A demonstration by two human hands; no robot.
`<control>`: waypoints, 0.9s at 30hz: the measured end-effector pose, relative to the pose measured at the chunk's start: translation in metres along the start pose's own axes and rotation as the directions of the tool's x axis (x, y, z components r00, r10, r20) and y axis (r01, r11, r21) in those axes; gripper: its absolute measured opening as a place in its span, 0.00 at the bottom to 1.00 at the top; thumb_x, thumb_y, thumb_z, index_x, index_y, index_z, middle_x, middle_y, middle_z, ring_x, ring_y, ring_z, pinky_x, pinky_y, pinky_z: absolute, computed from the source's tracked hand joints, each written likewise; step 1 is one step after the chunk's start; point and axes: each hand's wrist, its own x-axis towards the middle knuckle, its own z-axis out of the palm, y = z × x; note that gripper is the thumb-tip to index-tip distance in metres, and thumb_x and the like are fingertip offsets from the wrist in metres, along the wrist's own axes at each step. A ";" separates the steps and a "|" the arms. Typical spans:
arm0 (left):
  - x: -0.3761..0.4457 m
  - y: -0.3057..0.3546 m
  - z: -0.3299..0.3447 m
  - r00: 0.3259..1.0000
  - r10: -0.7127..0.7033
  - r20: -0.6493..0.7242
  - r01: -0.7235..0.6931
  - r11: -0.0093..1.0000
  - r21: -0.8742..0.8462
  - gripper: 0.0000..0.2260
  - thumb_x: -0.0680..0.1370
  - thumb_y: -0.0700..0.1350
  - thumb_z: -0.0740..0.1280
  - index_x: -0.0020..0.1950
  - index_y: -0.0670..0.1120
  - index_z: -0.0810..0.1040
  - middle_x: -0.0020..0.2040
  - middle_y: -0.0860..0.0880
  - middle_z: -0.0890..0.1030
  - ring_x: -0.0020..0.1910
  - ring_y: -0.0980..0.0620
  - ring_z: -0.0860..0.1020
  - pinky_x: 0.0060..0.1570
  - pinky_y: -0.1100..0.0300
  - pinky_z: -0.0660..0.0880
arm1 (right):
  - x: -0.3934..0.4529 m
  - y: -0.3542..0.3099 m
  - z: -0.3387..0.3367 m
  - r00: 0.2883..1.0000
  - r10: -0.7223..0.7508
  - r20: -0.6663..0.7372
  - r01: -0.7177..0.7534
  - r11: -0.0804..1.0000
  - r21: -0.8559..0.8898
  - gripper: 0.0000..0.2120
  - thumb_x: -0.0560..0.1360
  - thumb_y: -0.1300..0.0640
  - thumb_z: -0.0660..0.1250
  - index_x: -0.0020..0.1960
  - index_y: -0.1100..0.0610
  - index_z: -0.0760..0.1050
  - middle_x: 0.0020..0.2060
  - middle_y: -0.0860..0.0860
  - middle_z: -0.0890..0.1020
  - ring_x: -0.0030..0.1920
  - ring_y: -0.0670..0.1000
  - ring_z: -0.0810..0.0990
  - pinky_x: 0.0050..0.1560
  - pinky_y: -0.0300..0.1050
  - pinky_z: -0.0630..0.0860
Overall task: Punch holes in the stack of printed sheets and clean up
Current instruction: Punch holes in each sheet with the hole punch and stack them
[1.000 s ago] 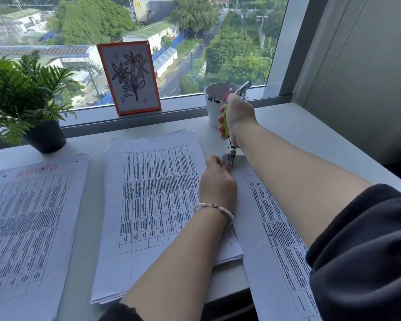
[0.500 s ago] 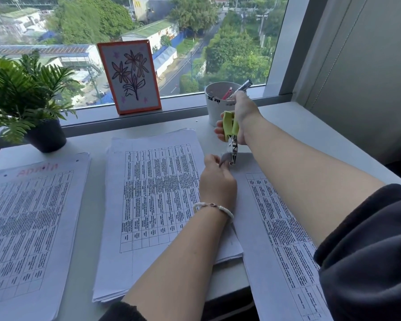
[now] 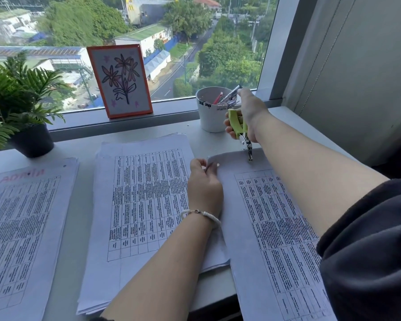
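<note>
Now punch: right hand (image 3: 247,114) squeezing hole punch (image 3: 240,128), moved along sheet (image 3: 276,216) toward 3 o'clock.
New hole (image 3: 217,165): by pinching left hand (image 3: 204,181).

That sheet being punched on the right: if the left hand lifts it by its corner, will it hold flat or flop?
Probably flop: the sheet looks like a single thin page, and its corner already curls up where the left hand pinches it. Likely very light, so it may slide. The fresh hole near that corner might tear if tugged.

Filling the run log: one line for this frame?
right hand: holds green-handled hole punch, nose at top edge | left hand: pinches right printed sheet corner | punched hole visible
</note>
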 end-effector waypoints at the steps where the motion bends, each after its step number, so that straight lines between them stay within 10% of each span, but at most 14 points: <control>1: 0.000 0.000 0.000 1.000 0.002 0.000 -0.002 1.000 -0.008 0.05 0.80 0.44 0.62 0.48 0.45 0.67 0.31 0.52 0.72 0.26 0.55 0.68 0.26 0.63 0.62 | 0.000 0.000 -0.001 1.000 -0.003 -0.004 0.003 1.000 0.001 0.26 0.77 0.41 0.52 0.37 0.62 0.73 0.30 0.57 0.77 0.26 0.53 0.73 0.31 0.41 0.69; 11: -0.004 0.009 -0.002 0.999 -0.051 0.017 0.051 0.999 -0.001 0.04 0.80 0.44 0.61 0.50 0.45 0.67 0.33 0.51 0.73 0.28 0.54 0.70 0.30 0.59 0.64 | 0.001 0.003 -0.011 0.999 -0.027 -0.042 0.026 1.000 -0.005 0.25 0.78 0.41 0.52 0.36 0.59 0.71 0.32 0.55 0.75 0.27 0.53 0.71 0.30 0.39 0.67; 15: -0.003 0.026 -0.007 0.995 -0.055 0.083 0.039 0.983 0.178 0.12 0.79 0.46 0.62 0.61 0.46 0.64 0.50 0.46 0.75 0.44 0.49 0.75 0.46 0.55 0.72 | -0.001 0.003 -0.013 0.997 -0.048 -0.055 0.049 0.999 0.010 0.23 0.78 0.42 0.53 0.37 0.59 0.71 0.31 0.55 0.75 0.27 0.53 0.69 0.30 0.39 0.66; 20: 0.023 0.056 0.004 0.914 0.101 0.393 -0.386 0.517 0.764 0.18 0.78 0.58 0.59 0.65 0.52 0.70 0.63 0.49 0.74 0.63 0.46 0.71 0.64 0.47 0.61 | -0.005 0.004 -0.020 0.995 -0.069 -0.067 0.072 0.997 0.029 0.22 0.78 0.44 0.53 0.36 0.59 0.69 0.30 0.55 0.74 0.27 0.52 0.68 0.30 0.40 0.65; 27: 0.032 0.070 0.027 0.835 -0.015 0.551 -0.480 0.469 0.741 0.10 0.79 0.51 0.60 0.51 0.47 0.78 0.44 0.49 0.77 0.50 0.46 0.77 0.51 0.53 0.69 | -0.004 0.012 -0.024 0.994 -0.083 -0.070 0.086 0.996 0.037 0.21 0.78 0.44 0.53 0.37 0.59 0.69 0.29 0.55 0.73 0.26 0.52 0.68 0.30 0.41 0.65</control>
